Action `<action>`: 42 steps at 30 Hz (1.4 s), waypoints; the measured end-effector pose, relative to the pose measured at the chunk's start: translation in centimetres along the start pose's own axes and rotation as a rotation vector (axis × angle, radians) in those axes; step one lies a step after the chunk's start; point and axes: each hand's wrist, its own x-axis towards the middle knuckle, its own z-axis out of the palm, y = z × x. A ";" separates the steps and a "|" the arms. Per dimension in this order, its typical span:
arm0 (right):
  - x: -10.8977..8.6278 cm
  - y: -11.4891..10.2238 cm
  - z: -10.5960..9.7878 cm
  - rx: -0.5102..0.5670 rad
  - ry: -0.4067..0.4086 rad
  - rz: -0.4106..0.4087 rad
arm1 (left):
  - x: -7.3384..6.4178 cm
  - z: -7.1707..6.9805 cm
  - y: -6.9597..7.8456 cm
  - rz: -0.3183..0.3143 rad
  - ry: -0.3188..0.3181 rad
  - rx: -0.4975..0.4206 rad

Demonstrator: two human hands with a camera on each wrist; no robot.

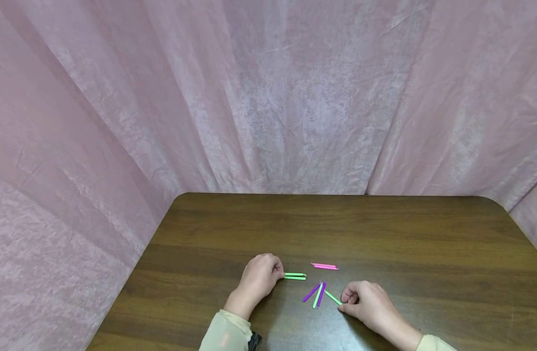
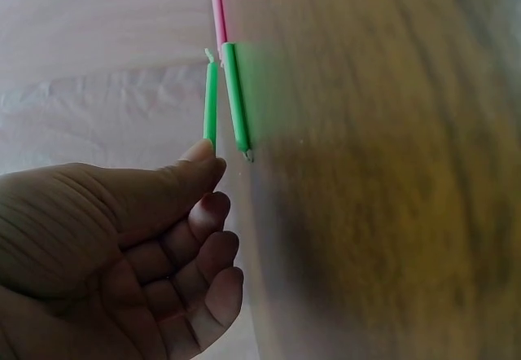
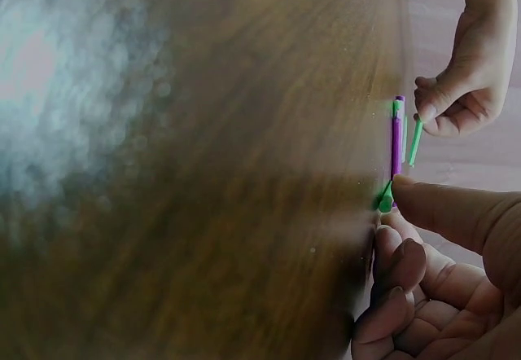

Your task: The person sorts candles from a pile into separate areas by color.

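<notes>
My left hand point(image 1: 260, 275) pinches a thin green candle point(image 2: 211, 99) between thumb and fingertips, its wick end pointing away from the hand. Beside it on the table lies another green candle point(image 2: 234, 95), wick toward the hand. Across from it, my right hand point(image 1: 370, 304) has thumb and finger on the near end of a green candle point(image 1: 333, 298) that slants toward the middle. Next to that candle's far end, a green candle point(image 1: 317, 297) lies between two purple candles, one on the left point(image 1: 311, 292) and one on the right point(image 1: 322, 295), their tops close together.
Two pink candles point(image 1: 324, 266) lie side by side farther back, between the hands. All of this is on a brown wooden table point(image 1: 382, 229) with rounded far corners. Pink curtains point(image 1: 295, 97) hang behind it and along its left side.
</notes>
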 end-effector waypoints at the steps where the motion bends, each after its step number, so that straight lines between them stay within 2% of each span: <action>1: 0.0 0.0 0.0 0.000 0.000 -0.002 | 0.1 0.0 0.0 0.001 -0.004 0.001; 17: 0.0 -0.1 -0.2 -0.008 0.002 -0.005 | 0.9 0.3 -0.1 0.005 -0.038 0.009; 42: -0.4 -0.2 -0.2 -0.058 0.010 -0.002 | 0.6 0.1 0.1 0.018 -0.048 0.026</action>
